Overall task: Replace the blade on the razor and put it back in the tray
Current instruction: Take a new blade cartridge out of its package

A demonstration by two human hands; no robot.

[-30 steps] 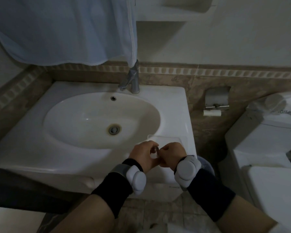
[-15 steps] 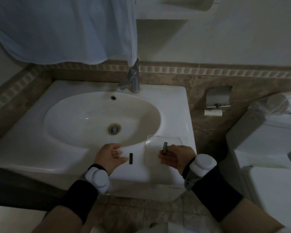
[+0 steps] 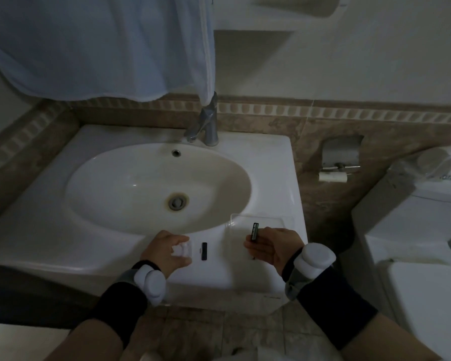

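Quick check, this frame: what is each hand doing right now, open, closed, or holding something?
Left hand: fingers on a small white piece on the sink rim; grip unclear.
Right hand: closed on the razor.

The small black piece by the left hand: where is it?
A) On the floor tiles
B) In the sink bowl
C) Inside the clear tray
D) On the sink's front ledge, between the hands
D: the small black piece lies on the white front ledge of the sink, just right of the left hand and left of the clear tray.
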